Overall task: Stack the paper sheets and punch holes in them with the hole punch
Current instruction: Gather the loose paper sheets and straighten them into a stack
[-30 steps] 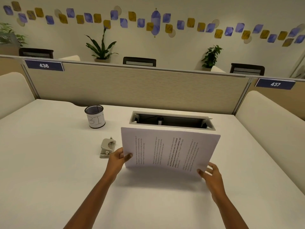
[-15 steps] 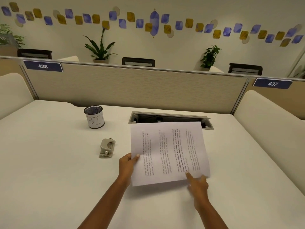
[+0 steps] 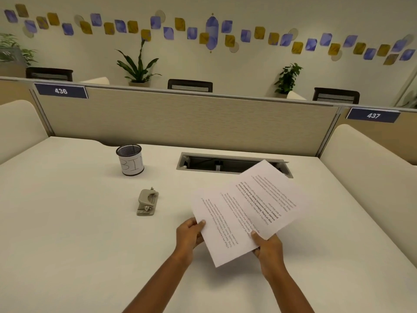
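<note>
Mesh cup point(image 3: 132, 159), contents seemingly none visible

White paper sheets point(image 3: 246, 211) with black print, grey hole punch point(image 3: 147, 202), black mesh cup point(image 3: 130, 159), cream desk point(image 3: 67, 222).

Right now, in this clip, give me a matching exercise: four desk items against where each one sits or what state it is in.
Items:
1. paper sheets
2. hole punch
3. mesh cup
4. cable hatch

States:
A. standing upright, labelled with handwriting
B. held by left hand and right hand
C. open, recessed in the desk
D. lying untouched on the desk

Pairs: 1-B, 2-D, 3-A, 4-C
</note>
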